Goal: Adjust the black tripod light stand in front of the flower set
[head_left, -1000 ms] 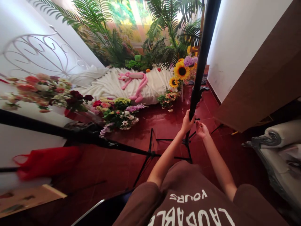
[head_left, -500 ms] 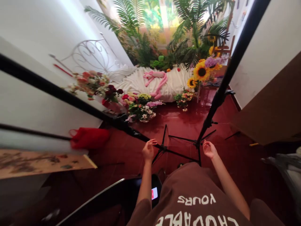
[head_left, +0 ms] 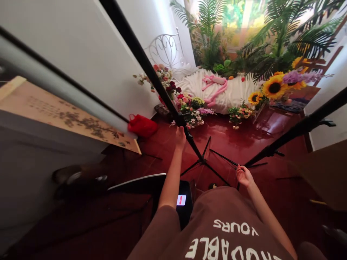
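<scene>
Left hand (head_left: 180, 138) now on black stand (head_left: 151, 72)

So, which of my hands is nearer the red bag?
Left. Your left hand is at the middle black pole, right of the red bag; your right hand is farther right, near the right black pole's lower end.

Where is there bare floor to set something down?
Red-tiled floor shows bare between the peach bouquet and the right tripod's legs, and between the red fabric bag and left hand. It's crowded around the left tripod's legs.
</scene>
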Demonstrator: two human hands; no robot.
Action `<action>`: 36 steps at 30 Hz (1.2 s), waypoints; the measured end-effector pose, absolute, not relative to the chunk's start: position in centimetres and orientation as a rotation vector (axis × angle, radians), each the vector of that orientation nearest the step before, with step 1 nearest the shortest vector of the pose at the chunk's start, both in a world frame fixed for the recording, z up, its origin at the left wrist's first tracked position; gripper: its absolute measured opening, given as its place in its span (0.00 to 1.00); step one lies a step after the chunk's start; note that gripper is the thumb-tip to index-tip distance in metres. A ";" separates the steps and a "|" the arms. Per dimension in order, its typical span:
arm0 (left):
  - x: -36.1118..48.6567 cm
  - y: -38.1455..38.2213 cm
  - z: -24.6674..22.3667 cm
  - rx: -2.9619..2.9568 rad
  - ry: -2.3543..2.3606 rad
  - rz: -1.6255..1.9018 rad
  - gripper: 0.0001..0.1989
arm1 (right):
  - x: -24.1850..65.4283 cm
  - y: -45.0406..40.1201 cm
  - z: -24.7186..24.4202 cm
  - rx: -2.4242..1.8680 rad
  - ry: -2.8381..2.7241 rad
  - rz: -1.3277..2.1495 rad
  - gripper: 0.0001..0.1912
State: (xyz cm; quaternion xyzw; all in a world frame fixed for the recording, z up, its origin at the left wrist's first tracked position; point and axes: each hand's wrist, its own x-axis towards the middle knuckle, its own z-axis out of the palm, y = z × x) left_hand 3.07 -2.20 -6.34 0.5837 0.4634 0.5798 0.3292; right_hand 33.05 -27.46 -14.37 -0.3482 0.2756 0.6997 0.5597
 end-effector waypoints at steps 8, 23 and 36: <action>2.9 -1.6 -7.5 1.449 1.252 1.552 0.35 | 25.0 -19.4 -10.1 -0.767 0.338 2.105 0.06; 3.2 -2.7 -8.7 1.453 1.369 1.575 0.33 | 14.4 -8.3 -2.9 -0.649 -0.207 2.263 0.23; 2.2 -2.6 -9.1 1.467 1.354 1.507 0.26 | 12.8 -6.4 -5.2 -0.840 -0.705 1.931 0.22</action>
